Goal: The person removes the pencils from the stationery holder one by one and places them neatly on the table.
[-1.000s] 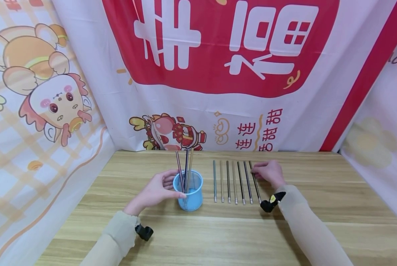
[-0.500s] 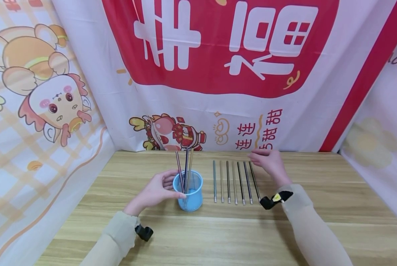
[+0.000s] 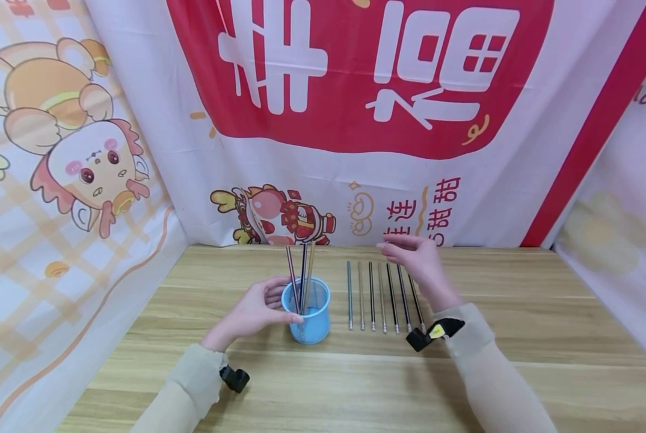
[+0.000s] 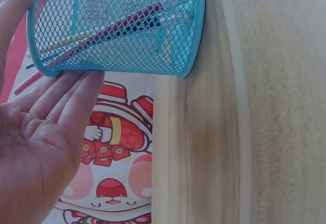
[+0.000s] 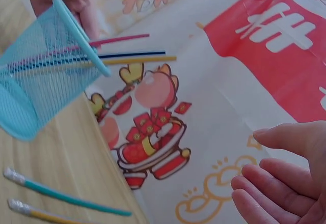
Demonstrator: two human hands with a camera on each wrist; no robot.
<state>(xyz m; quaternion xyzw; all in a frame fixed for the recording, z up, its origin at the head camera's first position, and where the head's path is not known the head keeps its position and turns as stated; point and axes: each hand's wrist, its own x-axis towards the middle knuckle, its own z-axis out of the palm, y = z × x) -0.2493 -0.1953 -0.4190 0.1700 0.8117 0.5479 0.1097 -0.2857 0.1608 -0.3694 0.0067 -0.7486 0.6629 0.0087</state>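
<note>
My left hand (image 3: 252,310) holds a light blue mesh pencil cup (image 3: 316,329) from its left side, thumb at the near rim and fingers around the back. Three pencils lean inside it: a red one (image 5: 122,38), a dark blue one (image 5: 135,55) and a yellow one (image 5: 142,60). Raised above the far ends of a row of pencils, my right hand (image 3: 420,264) has loosely extended fingers with nothing between them. That row runs from a teal pencil (image 3: 349,294) on the left to a slanted black pencil (image 3: 416,294), partly covered by my right hand and wrist.
All of this stands on a wood-grain table (image 3: 334,391). A white curtain with a red print (image 3: 350,120) hangs along the back edge, and a cartoon-patterned sheet (image 3: 85,258) borders the left side. Each wrist carries a small black camera (image 3: 234,379).
My right hand has come off the rightmost black pencil, lifted, and drifted left over the row. My left hand and the pencil cup have kept their places.
</note>
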